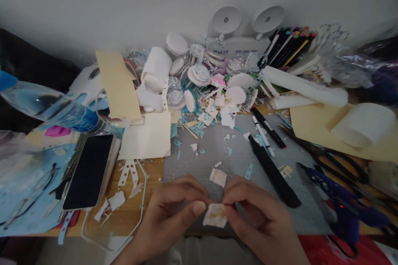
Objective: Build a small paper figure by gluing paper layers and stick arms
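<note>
Between my two hands, near the front edge of the grey cutting mat (199,169), is a small white paper piece (215,216) with a brownish smear. My left hand (177,207) pinches its upper left edge between thumb and fingers. Thumb and fingers of my right hand (253,211) grip its right edge. Just beyond my fingertips a second white paper piece (218,177), also stained brown, lies flat on the mat. A black craft knife (273,174) rests to the right of my right hand.
Paper scraps and several white discs (199,73) crowd the back. At left are a phone (88,172) and a tilted water bottle (52,103). Rightward lie scissors (329,155), a blue glue gun (338,203) with a red light, markers (268,126) and a paper roll (363,124).
</note>
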`<state>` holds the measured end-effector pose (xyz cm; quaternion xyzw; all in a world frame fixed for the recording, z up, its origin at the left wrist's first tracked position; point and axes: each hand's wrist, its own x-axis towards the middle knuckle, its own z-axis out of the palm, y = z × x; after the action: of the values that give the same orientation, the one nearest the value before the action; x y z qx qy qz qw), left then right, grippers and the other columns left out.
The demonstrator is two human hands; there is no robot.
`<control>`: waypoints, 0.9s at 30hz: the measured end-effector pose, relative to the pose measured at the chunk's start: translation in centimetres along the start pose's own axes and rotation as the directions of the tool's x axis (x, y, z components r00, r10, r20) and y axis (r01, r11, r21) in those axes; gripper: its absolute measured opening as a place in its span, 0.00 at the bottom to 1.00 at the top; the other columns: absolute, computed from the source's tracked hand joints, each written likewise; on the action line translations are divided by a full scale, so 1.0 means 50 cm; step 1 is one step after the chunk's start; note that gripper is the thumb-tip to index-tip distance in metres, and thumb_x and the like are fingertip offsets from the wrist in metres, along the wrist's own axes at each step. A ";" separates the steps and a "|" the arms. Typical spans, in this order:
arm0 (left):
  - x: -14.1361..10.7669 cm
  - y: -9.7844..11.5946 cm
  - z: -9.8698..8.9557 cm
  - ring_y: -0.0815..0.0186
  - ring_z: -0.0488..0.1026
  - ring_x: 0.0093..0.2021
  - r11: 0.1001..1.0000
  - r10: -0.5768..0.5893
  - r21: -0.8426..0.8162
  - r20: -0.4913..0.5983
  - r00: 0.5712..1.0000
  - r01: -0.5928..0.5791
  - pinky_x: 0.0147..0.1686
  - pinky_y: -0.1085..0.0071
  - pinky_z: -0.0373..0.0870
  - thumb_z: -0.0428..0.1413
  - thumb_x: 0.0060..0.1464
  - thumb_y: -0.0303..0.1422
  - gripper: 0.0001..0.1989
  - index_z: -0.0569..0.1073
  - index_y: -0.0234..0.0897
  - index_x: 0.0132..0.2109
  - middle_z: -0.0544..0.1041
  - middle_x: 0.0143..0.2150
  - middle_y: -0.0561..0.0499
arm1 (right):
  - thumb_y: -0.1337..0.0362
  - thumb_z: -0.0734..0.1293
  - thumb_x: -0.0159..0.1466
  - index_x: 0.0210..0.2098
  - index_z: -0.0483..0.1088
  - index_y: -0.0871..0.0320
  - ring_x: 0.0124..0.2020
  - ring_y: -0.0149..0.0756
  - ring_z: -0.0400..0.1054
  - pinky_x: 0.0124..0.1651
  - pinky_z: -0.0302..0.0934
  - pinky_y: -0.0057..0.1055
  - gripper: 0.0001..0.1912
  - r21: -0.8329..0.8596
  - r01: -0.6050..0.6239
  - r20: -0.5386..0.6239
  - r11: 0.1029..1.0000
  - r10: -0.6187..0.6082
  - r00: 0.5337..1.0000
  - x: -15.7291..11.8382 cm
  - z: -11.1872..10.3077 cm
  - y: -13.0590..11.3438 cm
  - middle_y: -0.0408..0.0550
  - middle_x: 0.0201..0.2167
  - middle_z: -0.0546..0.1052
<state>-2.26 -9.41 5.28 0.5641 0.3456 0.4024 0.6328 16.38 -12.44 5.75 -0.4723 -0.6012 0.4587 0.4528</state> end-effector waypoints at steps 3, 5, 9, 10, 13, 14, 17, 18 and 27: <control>0.004 0.004 -0.007 0.64 0.74 0.31 1.000 0.013 0.023 0.035 0.999 -0.014 0.33 0.70 0.70 0.61 0.58 0.37 0.09 0.83 0.37 0.35 0.79 0.30 0.46 | 0.72 0.64 0.63 0.30 0.69 0.56 0.27 0.30 0.67 0.30 0.62 0.26 0.07 -0.013 0.042 0.035 0.999 -0.042 0.998 0.001 -0.003 -0.002 0.42 0.24 0.72; 0.006 0.005 -0.010 0.64 0.74 0.31 0.999 0.031 0.043 0.058 0.998 -0.033 0.32 0.70 0.70 0.62 0.57 0.36 0.08 0.82 0.37 0.36 0.79 0.30 0.46 | 0.73 0.64 0.62 0.30 0.69 0.56 0.26 0.29 0.67 0.29 0.62 0.25 0.07 -0.045 0.067 0.042 0.997 -0.065 0.997 0.003 -0.004 -0.005 0.42 0.24 0.72; 0.007 0.007 -0.014 0.64 0.75 0.33 0.986 0.098 0.122 0.105 0.990 -0.111 0.35 0.69 0.71 0.61 0.58 0.35 0.07 0.81 0.37 0.38 0.79 0.31 0.46 | 0.73 0.65 0.61 0.29 0.69 0.55 0.25 0.28 0.67 0.27 0.61 0.24 0.07 -0.100 0.087 0.051 0.991 -0.082 0.995 0.003 -0.005 -0.014 0.41 0.24 0.72; 0.007 0.008 -0.014 0.64 0.75 0.33 0.979 0.121 0.151 0.111 0.986 -0.137 0.35 0.68 0.71 0.61 0.58 0.34 0.06 0.81 0.37 0.38 0.79 0.31 0.47 | 0.74 0.65 0.61 0.29 0.69 0.55 0.25 0.27 0.67 0.27 0.61 0.23 0.08 -0.106 0.093 0.050 0.990 -0.088 0.995 0.003 -0.005 -0.016 0.41 0.24 0.71; 0.006 0.012 -0.014 0.64 0.74 0.33 0.950 0.181 0.235 0.129 0.975 -0.208 0.36 0.68 0.70 0.60 0.59 0.30 0.03 0.79 0.38 0.39 0.79 0.32 0.48 | 0.75 0.65 0.61 0.30 0.69 0.55 0.25 0.27 0.67 0.27 0.62 0.22 0.08 -0.115 0.105 0.046 0.988 -0.101 0.994 0.001 -0.003 -0.019 0.41 0.24 0.71; 0.006 0.013 -0.014 0.64 0.74 0.33 0.941 0.192 0.258 0.131 0.973 -0.220 0.36 0.68 0.70 0.60 0.59 0.29 0.03 0.79 0.38 0.39 0.79 0.32 0.48 | 0.75 0.64 0.61 0.29 0.69 0.55 0.25 0.27 0.67 0.27 0.62 0.22 0.09 -0.117 0.106 0.042 0.988 -0.101 0.994 0.000 -0.002 -0.019 0.41 0.24 0.71; 0.006 0.014 -0.010 0.64 0.73 0.33 0.920 0.209 0.310 0.123 0.970 -0.238 0.35 0.69 0.70 0.59 0.58 0.26 0.03 0.77 0.38 0.39 0.78 0.31 0.49 | 0.75 0.65 0.60 0.30 0.69 0.54 0.24 0.27 0.68 0.26 0.61 0.21 0.09 -0.117 0.120 0.040 0.986 -0.116 0.992 -0.001 0.001 -0.017 0.41 0.24 0.71; 0.005 0.013 -0.007 0.65 0.73 0.33 0.915 0.220 0.319 0.115 0.969 -0.246 0.35 0.69 0.70 0.59 0.58 0.26 0.03 0.76 0.37 0.38 0.77 0.31 0.49 | 0.75 0.65 0.60 0.30 0.69 0.55 0.25 0.27 0.68 0.26 0.61 0.21 0.09 -0.114 0.127 0.039 0.985 -0.123 0.992 -0.001 0.002 -0.015 0.41 0.24 0.72; 0.004 0.003 0.004 0.65 0.72 0.33 0.971 0.093 0.219 0.005 0.996 -0.091 0.33 0.71 0.68 0.59 0.59 0.31 0.04 0.78 0.37 0.35 0.76 0.30 0.49 | 0.73 0.65 0.60 0.28 0.69 0.55 0.25 0.29 0.67 0.27 0.62 0.24 0.07 -0.069 0.058 -0.025 0.996 -0.060 0.998 0.006 0.003 -0.006 0.41 0.23 0.72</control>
<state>-2.04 -9.30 5.46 0.6446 0.3631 0.3923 0.5465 16.15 -12.23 6.07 -0.4755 -0.6241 0.4180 0.4579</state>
